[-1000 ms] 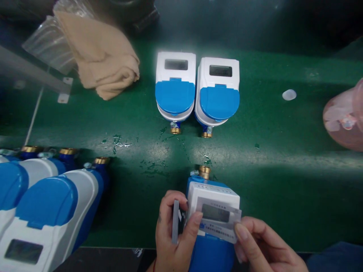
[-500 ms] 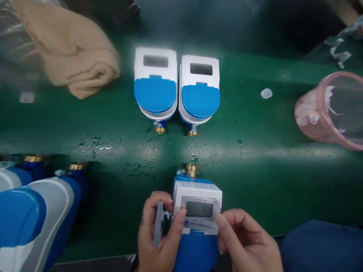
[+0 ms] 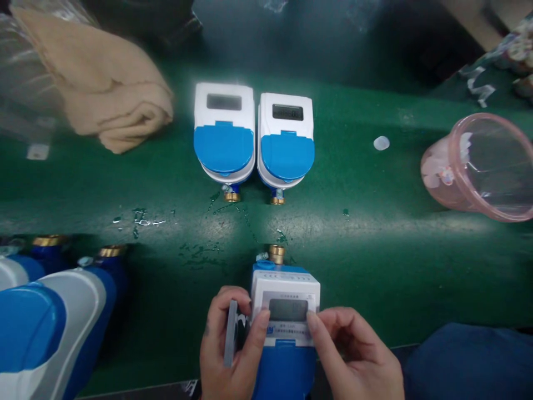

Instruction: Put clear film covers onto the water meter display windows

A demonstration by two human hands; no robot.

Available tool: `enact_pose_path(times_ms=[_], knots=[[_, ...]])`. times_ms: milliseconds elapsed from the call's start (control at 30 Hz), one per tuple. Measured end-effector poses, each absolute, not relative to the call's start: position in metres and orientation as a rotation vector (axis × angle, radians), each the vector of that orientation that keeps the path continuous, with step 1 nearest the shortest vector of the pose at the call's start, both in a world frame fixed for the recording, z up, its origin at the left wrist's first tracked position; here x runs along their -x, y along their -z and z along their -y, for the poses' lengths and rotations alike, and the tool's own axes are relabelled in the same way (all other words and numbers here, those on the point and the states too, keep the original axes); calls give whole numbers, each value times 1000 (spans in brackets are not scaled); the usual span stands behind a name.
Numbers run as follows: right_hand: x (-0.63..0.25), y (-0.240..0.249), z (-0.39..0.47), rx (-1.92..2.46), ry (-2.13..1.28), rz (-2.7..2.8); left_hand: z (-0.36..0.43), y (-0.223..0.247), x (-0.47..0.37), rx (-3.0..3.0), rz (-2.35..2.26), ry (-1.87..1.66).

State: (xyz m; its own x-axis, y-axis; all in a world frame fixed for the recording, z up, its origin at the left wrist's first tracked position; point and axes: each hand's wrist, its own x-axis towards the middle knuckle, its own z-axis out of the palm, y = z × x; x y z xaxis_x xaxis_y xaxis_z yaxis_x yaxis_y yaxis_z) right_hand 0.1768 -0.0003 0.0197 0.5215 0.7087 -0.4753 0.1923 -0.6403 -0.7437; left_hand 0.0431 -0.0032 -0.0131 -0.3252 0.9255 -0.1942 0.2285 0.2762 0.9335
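Observation:
A blue and white water meter [image 3: 285, 366] with a brass threaded end lies in front of me, its grey display facing up. A printed sticker [image 3: 287, 331] with a window around the display lies across its white face. My left hand [image 3: 233, 344] is closed around a thin grey stack, seemingly of stickers [image 3: 230, 333], held on edge; its thumb presses the sticker's left side. At the sticker's right edge is my right hand [image 3: 358, 353], thumb down on it and fingers curled. What lies under the right fingertips is hidden.
Two similar meters [image 3: 224, 147] [image 3: 287, 155] stand side by side beyond, and more meters [image 3: 79, 311] are at left. A beige cloth [image 3: 112, 83] lies back left. A pink clear bucket [image 3: 458, 166] and a small white disc [image 3: 381, 143] are at right. Water drops [image 3: 144, 216] wet the green table.
The sticker's right side, tilted and glossy before, now lies flatter and straighter around the display. My right thumb has shifted slightly left and up along it. The camera view has shifted slightly.

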Motion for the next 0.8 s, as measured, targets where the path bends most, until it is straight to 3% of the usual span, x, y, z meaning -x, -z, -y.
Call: enact_pose_path(times_ms=[100, 267, 500, 633, 800], knots=[[-172, -10, 1, 2067, -922, 764, 4, 13, -42, -985, -1743, -1096], [-172, 7, -2, 2021, -1294, 810, 5, 12, -45, -886, -1685, -1081], [-169, 19, 16, 1967, -1409, 599, 11, 27, -36, -1048, -1807, -1063], [-206, 18, 8, 2043, -1326, 532, 34, 51, -7, -1273, -1827, -990], [-316, 3, -39, 2286, -975, 437, 76, 74, -13, -1508, -1622, -925]])
